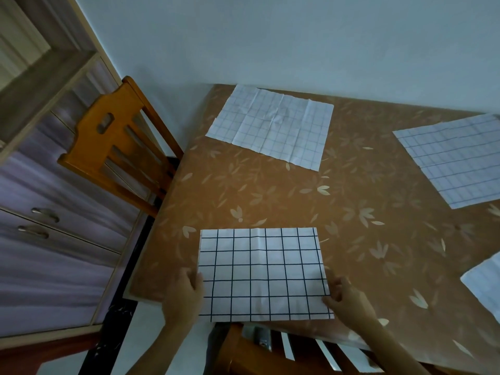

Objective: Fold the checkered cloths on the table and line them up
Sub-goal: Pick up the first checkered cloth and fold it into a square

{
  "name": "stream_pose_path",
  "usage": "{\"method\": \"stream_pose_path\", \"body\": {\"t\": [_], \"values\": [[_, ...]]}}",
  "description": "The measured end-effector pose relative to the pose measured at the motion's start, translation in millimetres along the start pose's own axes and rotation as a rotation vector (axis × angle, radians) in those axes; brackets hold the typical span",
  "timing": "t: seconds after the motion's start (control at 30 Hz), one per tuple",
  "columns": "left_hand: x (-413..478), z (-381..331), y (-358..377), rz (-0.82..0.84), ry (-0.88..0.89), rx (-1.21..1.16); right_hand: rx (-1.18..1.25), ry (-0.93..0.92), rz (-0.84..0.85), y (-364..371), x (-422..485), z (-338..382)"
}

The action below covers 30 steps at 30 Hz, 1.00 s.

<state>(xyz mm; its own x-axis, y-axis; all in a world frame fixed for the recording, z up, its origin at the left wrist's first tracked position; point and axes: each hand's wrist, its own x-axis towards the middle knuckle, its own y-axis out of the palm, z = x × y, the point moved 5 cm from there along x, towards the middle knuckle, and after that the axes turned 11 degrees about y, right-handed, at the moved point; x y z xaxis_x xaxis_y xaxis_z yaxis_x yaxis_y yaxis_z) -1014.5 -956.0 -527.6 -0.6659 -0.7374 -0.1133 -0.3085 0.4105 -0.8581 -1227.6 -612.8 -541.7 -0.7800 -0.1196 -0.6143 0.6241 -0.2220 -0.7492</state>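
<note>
At the near desk (270, 201) edge, your left hand (186, 296) and right hand (349, 299) pinch the white, dark-gridded cloth (262, 274) — uneven pull risks skewing the fold.

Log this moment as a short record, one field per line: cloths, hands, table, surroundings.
cloth in hand: near cloth, bold dark grid, flat at the table's near edge
left hand: grips its left edge
right hand: grips its right edge
far cloth: creased, spread flat
right cloth: spread flat
fourth cloth: mostly out of frame
table: brown leaf-print cover
chair: wooden, left of table
</note>
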Motion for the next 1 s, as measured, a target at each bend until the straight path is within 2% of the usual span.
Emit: {"method": "stream_pose_path", "body": {"t": [0.07,0.13,0.2,0.27,0.4,0.63,0.7,0.8,0.9,1.0], "values": [[-5.0,-8.0,3.4,-0.03,0.25,0.169,-0.196,-0.146,-0.241,-2.4,-3.8,5.3],[-12.9,-16.8,17.2,0.034,0.568,0.273,-0.255,-0.332,-0.36,2.8,-15.1,17.7],[-24.5,-31.6,33.1,0.132,0.811,0.307,-0.249,-0.473,-0.306,19.1,-27.0,36.7],[-36.3,-44.8,48.1,0.226,0.939,0.295,-0.294,-0.57,-0.196,42.4,-37.7,56.5],[-44.3,-50.7,65.3,0.367,0.91,0.278,-0.395,-0.684,-0.008,72.2,-53.4,76.9],[-42.2,-37.1,56.8,0.387,0.837,0.262,-0.312,-0.542,-0.043,50.3,-43.9,42.5],[-42.1,-39.3,53.3,0.384,0.833,0.259,-0.233,-0.397,-0.13,37.8,-36.6,25.8],[-41.5,-45.5,53.6,0.387,0.828,0.235,-0.07,-0.061,-0.164,21.5,-33.6,5.3],[-40.5,-59.2,58.5,0.413,0.866,0.191,0.081,0.166,-0.087,21.7,-33.3,-4.7],[-40.2,-67.9,59.4,0.516,0.867,0.198,0.105,0.248,0.002,28.8,-32.6,-7.0]]}}
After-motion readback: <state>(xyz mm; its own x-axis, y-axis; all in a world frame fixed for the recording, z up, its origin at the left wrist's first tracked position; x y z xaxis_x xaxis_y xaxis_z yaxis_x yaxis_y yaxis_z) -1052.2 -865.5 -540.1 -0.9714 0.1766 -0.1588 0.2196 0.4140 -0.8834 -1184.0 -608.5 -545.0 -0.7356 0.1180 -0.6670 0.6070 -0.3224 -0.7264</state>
